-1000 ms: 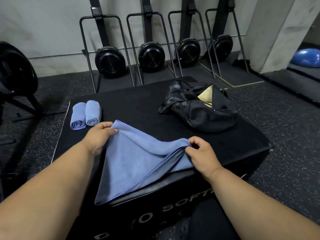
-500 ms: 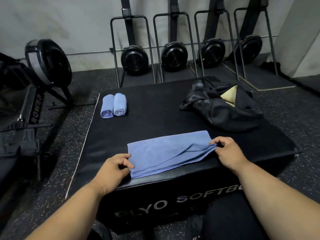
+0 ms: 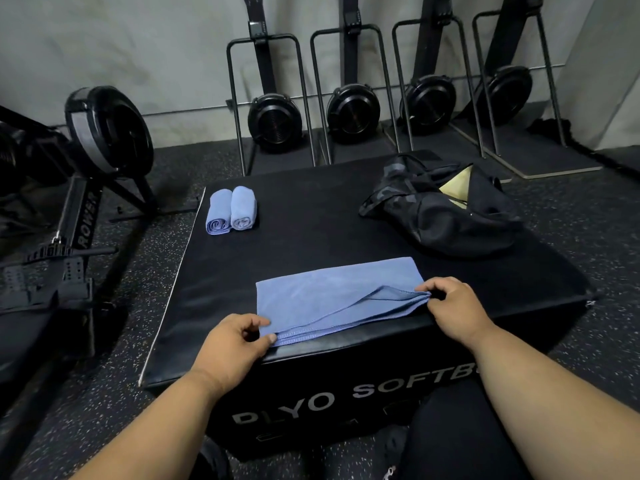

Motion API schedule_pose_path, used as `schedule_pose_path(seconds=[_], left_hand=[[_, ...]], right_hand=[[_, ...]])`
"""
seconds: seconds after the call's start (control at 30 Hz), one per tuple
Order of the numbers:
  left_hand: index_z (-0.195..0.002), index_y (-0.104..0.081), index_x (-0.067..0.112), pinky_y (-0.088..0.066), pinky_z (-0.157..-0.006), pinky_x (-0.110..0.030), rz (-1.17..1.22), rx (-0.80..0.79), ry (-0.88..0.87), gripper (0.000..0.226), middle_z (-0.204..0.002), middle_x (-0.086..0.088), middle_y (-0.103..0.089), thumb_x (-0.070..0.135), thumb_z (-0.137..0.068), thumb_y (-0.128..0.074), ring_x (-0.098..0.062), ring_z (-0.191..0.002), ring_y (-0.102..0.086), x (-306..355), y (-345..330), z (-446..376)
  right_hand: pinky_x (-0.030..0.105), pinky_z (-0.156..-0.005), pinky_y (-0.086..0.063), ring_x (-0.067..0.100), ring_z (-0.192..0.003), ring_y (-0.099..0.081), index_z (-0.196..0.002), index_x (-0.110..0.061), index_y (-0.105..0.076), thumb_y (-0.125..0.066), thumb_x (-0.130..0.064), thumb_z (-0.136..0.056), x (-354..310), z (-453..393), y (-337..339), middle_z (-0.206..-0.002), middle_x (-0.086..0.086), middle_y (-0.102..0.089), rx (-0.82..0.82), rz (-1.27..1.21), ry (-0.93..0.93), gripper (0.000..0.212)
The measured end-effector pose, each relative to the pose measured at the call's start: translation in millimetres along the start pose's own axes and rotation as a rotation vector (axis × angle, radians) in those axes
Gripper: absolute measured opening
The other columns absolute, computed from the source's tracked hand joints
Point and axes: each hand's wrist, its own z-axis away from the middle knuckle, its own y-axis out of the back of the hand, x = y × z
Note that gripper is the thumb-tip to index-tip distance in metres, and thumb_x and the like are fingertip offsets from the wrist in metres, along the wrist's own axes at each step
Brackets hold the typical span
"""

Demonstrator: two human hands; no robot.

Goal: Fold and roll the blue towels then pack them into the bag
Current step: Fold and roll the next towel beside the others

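Note:
A blue towel (image 3: 322, 296) lies folded in a long strip near the front edge of the black plyo box (image 3: 311, 233). My left hand (image 3: 232, 344) pinches its near left corner. At the strip's right end, my right hand (image 3: 453, 308) pinches the layered edges. Two rolled blue towels (image 3: 230, 211) lie side by side at the box's far left. A black camo bag (image 3: 440, 213) sits open at the far right, with a yellowish lining showing inside.
A rowing machine (image 3: 93, 147) stands on the speckled rubber floor to the left. Several upright rowers (image 3: 353, 109) lean against the back wall. My dark-clad knees are in front of the box at the bottom.
The towel went from lifted and draped over the front edge to lying folded flat on the box. My left hand came down to the near left corner. The view shifted left.

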Motion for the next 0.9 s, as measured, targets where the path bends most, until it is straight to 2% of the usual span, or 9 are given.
schedule_pose_path(seconds=[0.1, 0.17, 0.3, 0.47, 0.63, 0.73, 0.83, 0.9], left_hand=[[-0.084, -0.077, 0.036, -0.055, -0.086, -0.027, -0.002, 0.022, 0.030, 0.008, -0.084, 0.017, -0.075, 0.030, -0.087, -0.082, 0.002, -0.080, -0.069, -2.4, -0.2, 0.6], [-0.083, -0.076, 0.032, -0.054, -0.082, -0.025, 0.008, 0.025, 0.046, 0.008, -0.082, 0.021, -0.074, 0.028, -0.089, -0.080, 0.003, -0.077, -0.068, -0.3, -0.2, 2.2], [-0.083, -0.072, 0.031, -0.049, -0.072, -0.026, -0.017, 0.081, 0.024, 0.009, -0.077, 0.017, -0.071, 0.027, -0.088, -0.078, -0.002, -0.074, -0.065, -0.4, -6.2, 8.8], [-0.083, -0.068, 0.030, -0.050, -0.072, -0.030, -0.040, 0.108, 0.008, 0.011, -0.078, 0.017, -0.069, 0.027, -0.088, -0.077, -0.004, -0.075, -0.063, -3.9, -8.6, 11.8], [-0.087, -0.067, 0.030, -0.054, -0.076, -0.035, -0.012, 0.069, 0.017, 0.010, -0.078, 0.013, -0.070, 0.024, -0.091, -0.074, -0.010, -0.076, -0.065, -6.5, -6.1, 13.3], [-0.083, -0.070, 0.029, -0.052, -0.083, -0.030, -0.039, 0.047, -0.039, 0.012, -0.087, 0.012, -0.069, 0.021, -0.090, -0.076, -0.005, -0.084, -0.064, -8.4, -4.5, 14.6], [-0.079, -0.072, 0.028, -0.049, -0.084, -0.027, -0.054, 0.040, -0.087, 0.012, -0.093, 0.013, -0.066, 0.021, -0.088, -0.078, -0.005, -0.088, -0.063, -4.5, -4.7, 16.3], [-0.076, -0.071, 0.027, -0.049, -0.083, -0.028, -0.059, 0.058, -0.064, 0.017, -0.091, 0.012, -0.065, 0.026, -0.093, -0.074, -0.004, -0.085, -0.063, -1.0, -5.6, 17.2]], right_hand=[[0.033, -0.104, -0.042, 0.017, -0.119, -0.050, -0.089, -0.039, -0.074, -0.058, -0.002, -0.089, -3.5, 3.8, 3.3, -0.111, -0.015, -0.060, -0.044, -0.049, -0.008, 0.040], [0.026, -0.099, -0.035, 0.014, -0.116, -0.044, -0.091, -0.041, -0.072, -0.065, -0.012, -0.092, -5.3, 8.1, 3.9, -0.111, -0.018, -0.057, -0.059, -0.002, 0.027, 0.030], [0.016, -0.089, -0.037, 0.011, -0.111, -0.047, -0.089, -0.039, -0.072, -0.081, -0.027, -0.086, -5.5, 11.6, 5.0, -0.108, -0.016, -0.056, -0.039, 0.039, 0.073, 0.016], [0.026, -0.099, -0.041, 0.014, -0.112, -0.054, -0.082, -0.038, -0.073, -0.073, -0.009, -0.084, 0.2, 9.2, 8.1, -0.108, -0.016, -0.058, -0.072, 0.066, 0.094, 0.029], [0.019, -0.079, -0.043, 0.016, -0.100, -0.056, -0.075, -0.032, -0.067, -0.065, -0.001, -0.083, -2.9, 11.0, 12.2, -0.098, -0.008, -0.060, -0.052, 0.111, 0.056, 0.032], [0.016, -0.082, -0.039, 0.012, -0.103, -0.051, -0.078, -0.032, -0.067, -0.067, -0.006, -0.083, -2.2, 13.1, 11.8, -0.098, -0.011, -0.062, -0.080, 0.143, 0.066, 0.027], [0.025, -0.089, -0.040, 0.011, -0.107, -0.050, -0.076, -0.027, -0.069, -0.067, -0.017, -0.088, -1.8, 14.3, 9.1, -0.100, -0.014, -0.062, -0.078, 0.124, 0.051, 0.017], [0.030, -0.092, -0.039, 0.015, -0.106, -0.051, -0.072, -0.023, -0.067, -0.066, -0.025, -0.093, -2.4, 13.5, 5.9, -0.099, -0.014, -0.061, -0.035, 0.155, 0.034, 0.021]])
